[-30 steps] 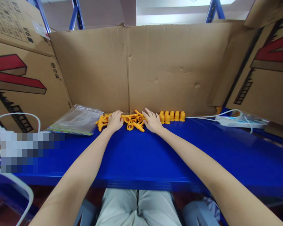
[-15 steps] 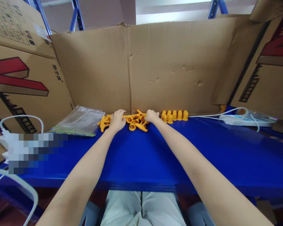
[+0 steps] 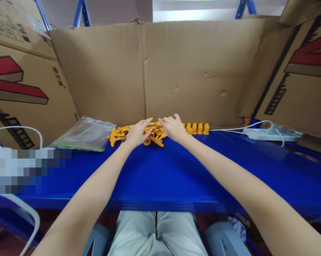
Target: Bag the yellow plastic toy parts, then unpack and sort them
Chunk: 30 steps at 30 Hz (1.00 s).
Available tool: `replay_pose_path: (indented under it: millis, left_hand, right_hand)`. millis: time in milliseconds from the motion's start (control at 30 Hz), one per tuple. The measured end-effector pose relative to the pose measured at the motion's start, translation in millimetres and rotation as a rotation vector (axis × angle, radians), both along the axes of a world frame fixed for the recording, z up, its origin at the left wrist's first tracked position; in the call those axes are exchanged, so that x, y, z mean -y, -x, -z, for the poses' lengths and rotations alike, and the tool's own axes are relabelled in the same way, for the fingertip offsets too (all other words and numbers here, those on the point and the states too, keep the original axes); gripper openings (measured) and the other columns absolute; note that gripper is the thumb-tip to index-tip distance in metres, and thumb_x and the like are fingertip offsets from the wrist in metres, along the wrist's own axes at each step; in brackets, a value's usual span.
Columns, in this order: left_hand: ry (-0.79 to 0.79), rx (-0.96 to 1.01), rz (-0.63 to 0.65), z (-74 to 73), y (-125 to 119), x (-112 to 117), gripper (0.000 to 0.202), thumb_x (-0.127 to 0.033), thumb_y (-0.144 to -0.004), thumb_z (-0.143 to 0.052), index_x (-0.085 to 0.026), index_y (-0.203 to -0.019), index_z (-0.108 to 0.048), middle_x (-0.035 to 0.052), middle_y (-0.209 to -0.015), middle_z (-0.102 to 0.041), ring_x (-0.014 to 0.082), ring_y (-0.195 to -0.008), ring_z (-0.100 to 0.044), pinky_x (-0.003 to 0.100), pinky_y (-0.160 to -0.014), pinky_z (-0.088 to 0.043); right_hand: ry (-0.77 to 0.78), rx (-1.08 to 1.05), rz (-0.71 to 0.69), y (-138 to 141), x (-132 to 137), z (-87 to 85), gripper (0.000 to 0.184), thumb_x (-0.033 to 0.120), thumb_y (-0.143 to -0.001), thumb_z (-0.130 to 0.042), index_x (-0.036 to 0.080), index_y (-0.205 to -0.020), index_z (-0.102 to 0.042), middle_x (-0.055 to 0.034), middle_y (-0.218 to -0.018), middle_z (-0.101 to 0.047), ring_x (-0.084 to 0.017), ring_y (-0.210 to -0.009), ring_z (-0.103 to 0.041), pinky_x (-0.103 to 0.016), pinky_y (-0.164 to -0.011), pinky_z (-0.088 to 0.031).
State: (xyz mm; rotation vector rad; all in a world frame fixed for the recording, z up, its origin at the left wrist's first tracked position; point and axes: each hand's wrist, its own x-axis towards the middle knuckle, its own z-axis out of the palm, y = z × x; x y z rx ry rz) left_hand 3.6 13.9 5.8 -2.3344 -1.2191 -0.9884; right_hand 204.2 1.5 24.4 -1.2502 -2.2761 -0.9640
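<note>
My left hand point(image 3: 137, 134) hovers over a pile of orange-yellow plastic pieces point(image 3: 157, 141), its thumb and fingers apart. At the pile's right side is my right hand point(image 3: 174, 128), raised, with its fingers spread and slightly bent and nothing seen in them. Several hammer-like or stick-like pieces point(image 3: 113, 138) lie at the pile's left end. Among the pile are round cup-shaped ends point(image 3: 147, 142) facing me. Just right of my right hand stands a row of yellow cup-shaped pieces point(image 3: 200, 128), part of it hidden behind that hand.
A clear plastic bag point(image 3: 88, 135) lies left of the pile on the blue table point(image 3: 155, 177). Cardboard point(image 3: 181, 71) walls the back, with printed boxes point(image 3: 16, 85) at the sides. A white power strip point(image 3: 272, 135) with cables sits at the right.
Both hands have lifted off the yellow pieces and their fingers have spread. My right hand has turned so its fingers point up. The view has shifted slightly.
</note>
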Motion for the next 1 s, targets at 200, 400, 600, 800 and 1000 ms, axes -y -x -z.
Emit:
replay_pose_path:
  millis: [200, 400, 600, 800, 1000]
  left_hand:
    - [0.075, 0.018, -0.053, -1.8, -10, 5, 0.029, -0.035, -0.086, -0.055, -0.024, -0.112, -0.063, 0.0063, -0.117, -0.059, 0.0196, -0.095, -0.063, 0.029, -0.079, -0.048]
    - [0.189, -0.001, -0.164, -6.9, -16, 14, 0.028, -0.034, -0.084, -0.053, -0.025, -0.11, -0.061, 0.005, -0.095, -0.069, 0.0226, -0.09, -0.065, 0.03, -0.075, -0.046]
    - [0.077, -0.017, -0.111, -8.6, -16, 19, 0.028, -0.029, -0.079, -0.056, -0.022, -0.105, -0.061, 0.0061, -0.102, -0.068, 0.0223, -0.092, -0.064, 0.03, -0.076, -0.046]
    - [0.062, -0.084, -0.022, -2.8, -16, 14, 0.028, -0.026, -0.076, -0.056, -0.021, -0.103, -0.061, 0.0061, -0.101, -0.068, 0.0207, -0.088, -0.064, 0.028, -0.072, -0.046]
    - [0.226, 0.051, 0.004, -2.3, -18, 7, 0.026, -0.022, -0.067, -0.064, -0.018, -0.092, -0.064, -0.0003, -0.068, -0.062, 0.0144, -0.063, -0.057, 0.024, -0.059, -0.039]
  right_hand:
    - [-0.107, -0.008, -0.149, -22, 0, 23.3, 0.04, 0.012, -0.092, -0.039, 0.012, -0.129, -0.054, -0.0134, -0.111, -0.064, -0.023, -0.098, -0.051, -0.044, -0.092, -0.025]
    - [-0.108, -0.069, -0.163, -26, 6, 22.6, 0.038, 0.014, -0.092, -0.04, 0.016, -0.128, -0.054, -0.0125, -0.114, -0.064, -0.025, -0.112, -0.048, -0.046, -0.098, -0.02]
    - [0.125, -0.165, -0.091, -16, 13, 23.1, 0.036, 0.027, -0.096, -0.04, 0.013, -0.124, -0.057, -0.0145, -0.111, -0.065, -0.026, -0.105, -0.053, -0.047, -0.097, -0.024]
    - [0.413, -0.205, -0.082, -16, 8, 25.8, 0.028, 0.024, -0.096, -0.041, 0.015, -0.118, -0.056, -0.0122, -0.118, -0.063, -0.024, -0.109, -0.054, -0.035, -0.083, -0.033]
    - [0.268, -0.084, -0.046, -14, 14, 21.0, 0.021, 0.023, -0.094, -0.044, 0.012, -0.105, -0.058, -0.014, -0.106, -0.064, -0.025, -0.099, -0.053, -0.034, -0.077, -0.027]
